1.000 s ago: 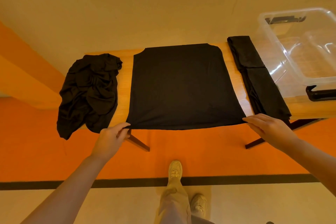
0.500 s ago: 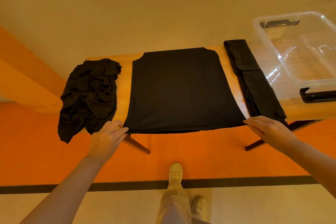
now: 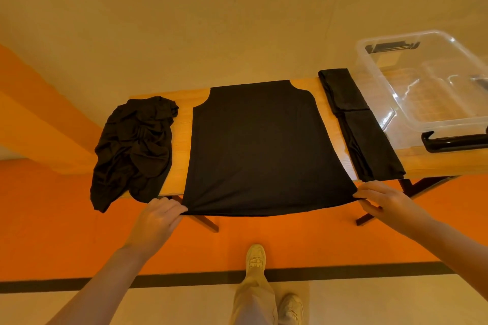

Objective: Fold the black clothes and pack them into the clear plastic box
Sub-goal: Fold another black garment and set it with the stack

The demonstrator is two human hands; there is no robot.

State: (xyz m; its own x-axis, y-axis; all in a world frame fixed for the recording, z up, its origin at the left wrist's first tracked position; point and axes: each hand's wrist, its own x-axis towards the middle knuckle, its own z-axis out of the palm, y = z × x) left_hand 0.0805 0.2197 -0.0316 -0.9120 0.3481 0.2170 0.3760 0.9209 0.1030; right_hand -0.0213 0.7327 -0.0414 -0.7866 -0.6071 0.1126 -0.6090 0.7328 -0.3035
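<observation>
On the wooden table (image 3: 332,103), which runs across the middle of the view over an orange floor (image 3: 290,243), lie three black garments and a clear box. The largest garment is a top (image 3: 261,148), spread flat at the centre with its neck end at the far edge and its hem hanging just over the near edge. To its right, touching nothing but the wood, lies a folded piece (image 3: 361,126), long and narrow, running from far edge to near edge. At the table's left end sits a crumpled heap (image 3: 134,148), part of it drooping over the near edge. The box (image 3: 401,111) stands at the right end just beside the folded piece, lidless, with a black handle (image 3: 454,141) on its near wall and another on the far wall; no garment is inside it.

The left hand (image 3: 155,221) pinches the top's near left hem corner, fingers curled on the cloth. The right hand (image 3: 383,202) holds the near right corner, thumb under and fingers over the hem. Between the forearms a trouser leg (image 3: 253,301) and two pale shoes (image 3: 254,257) show.
</observation>
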